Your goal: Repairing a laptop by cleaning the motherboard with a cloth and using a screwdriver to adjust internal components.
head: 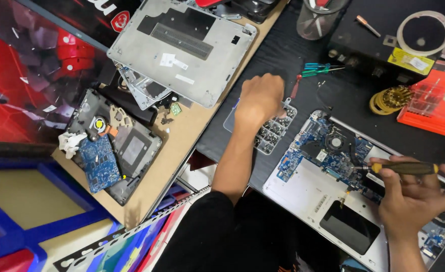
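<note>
A dark counter fills the upper right and middle of the frame, cluttered with repair gear, while a tan board runs diagonally down the left of centre beside a red and black printed surface in the upper left. On the tan board lie a grey laptop bottom cover near the top and a stripped laptop base with a loose blue circuit board at middle left. The opened laptop with its blue mainboard sits at lower right. The left hand, at centre frame, is curled down onto a clear compartmented screw box, its fingers dipping in; whether it has picked anything up cannot be told. The right hand, at the lower right edge, is closed around a screwdriver with a dark and yellow handle, its tip pointing left over the mainboard. Blue-handled tweezers lie just above the left hand, and an orange plastic case sits at the right edge.
</note>
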